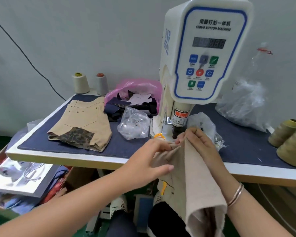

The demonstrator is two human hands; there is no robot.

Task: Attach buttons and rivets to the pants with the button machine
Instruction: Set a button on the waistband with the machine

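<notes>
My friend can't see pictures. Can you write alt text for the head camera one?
Two hands, left and right, pinch beige pants under a white button machine. Another folded pair and plastic bags lie on the blue table.

Both hands hold beige pants (pixel 191 171) just below the button machine (pixel 200 53). The left hand (pixel 150 158) pinches a bunched fold at its fingertips; the right hand (pixel 196 139) grips the edge just beside them. Beyond the fingers the machine's head stands close. Left of them lie a clear bag (pixel 133 123) and folded tan pants (pixel 82 124).
</notes>
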